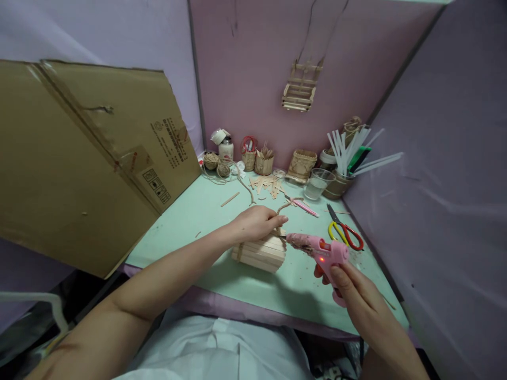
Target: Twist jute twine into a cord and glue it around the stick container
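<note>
On its side on the pale green tabletop (190, 227) lies a cylinder of wooden craft sticks (259, 254), with a band of twine round its left end. My left hand (257, 222) rests over its top, thumb and fingers pinching a length of twine (285, 206) whose loose end sticks up to the right. In my right hand (348, 279) is a pink hot glue gun (327, 253), its orange light lit. The gun's nozzle meets the cylinder's upper right edge, close to my left fingertips; whether glue is coming out cannot be seen.
Scissors (344, 229) with yellow and red handles lie right of the glue gun. A pink pen-like tool (304, 207) and loose craft sticks (267, 184) lie behind. A clear cup (317, 184), a holder of glue sticks (343, 184) and twine balls (217, 164) line the back. Cardboard (99, 158) leans at left.
</note>
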{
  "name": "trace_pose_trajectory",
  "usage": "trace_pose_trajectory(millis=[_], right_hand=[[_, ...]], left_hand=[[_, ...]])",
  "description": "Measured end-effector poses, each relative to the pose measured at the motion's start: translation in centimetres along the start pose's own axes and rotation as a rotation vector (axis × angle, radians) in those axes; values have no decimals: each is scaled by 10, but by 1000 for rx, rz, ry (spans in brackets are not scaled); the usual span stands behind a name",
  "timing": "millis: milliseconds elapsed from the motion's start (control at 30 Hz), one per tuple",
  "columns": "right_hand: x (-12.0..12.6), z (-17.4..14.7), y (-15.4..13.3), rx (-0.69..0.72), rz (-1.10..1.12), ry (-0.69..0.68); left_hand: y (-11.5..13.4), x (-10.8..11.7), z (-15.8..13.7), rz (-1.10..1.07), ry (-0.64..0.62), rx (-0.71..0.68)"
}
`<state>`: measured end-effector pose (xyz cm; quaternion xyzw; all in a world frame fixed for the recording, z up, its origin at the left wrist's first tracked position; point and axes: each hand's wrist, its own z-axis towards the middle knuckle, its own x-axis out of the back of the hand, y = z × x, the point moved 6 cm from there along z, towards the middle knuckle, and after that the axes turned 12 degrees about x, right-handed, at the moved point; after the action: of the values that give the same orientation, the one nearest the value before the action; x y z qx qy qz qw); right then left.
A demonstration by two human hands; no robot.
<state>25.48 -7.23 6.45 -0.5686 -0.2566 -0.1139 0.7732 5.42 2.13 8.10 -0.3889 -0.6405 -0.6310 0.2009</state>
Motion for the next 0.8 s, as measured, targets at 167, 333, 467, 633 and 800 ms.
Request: trace_pose_trajectory(millis=[167, 333, 467, 633, 800], right_hand=[[0, 0, 0, -10, -3, 3], [0, -1, -1, -23, -12, -6], [-1, -1, 0, -29, -3, -16], [-1, -2, 1, -35, 4, -22], [-1, -4, 0, -41, -7, -22]], left_hand=[[0, 0, 1, 12, 0, 3], [0, 0, 1, 18, 1, 9], [0, 0, 1, 18, 6, 9], [-1, 0, 1, 14, 4, 9], [-1, -1, 1, 13, 5, 6]])
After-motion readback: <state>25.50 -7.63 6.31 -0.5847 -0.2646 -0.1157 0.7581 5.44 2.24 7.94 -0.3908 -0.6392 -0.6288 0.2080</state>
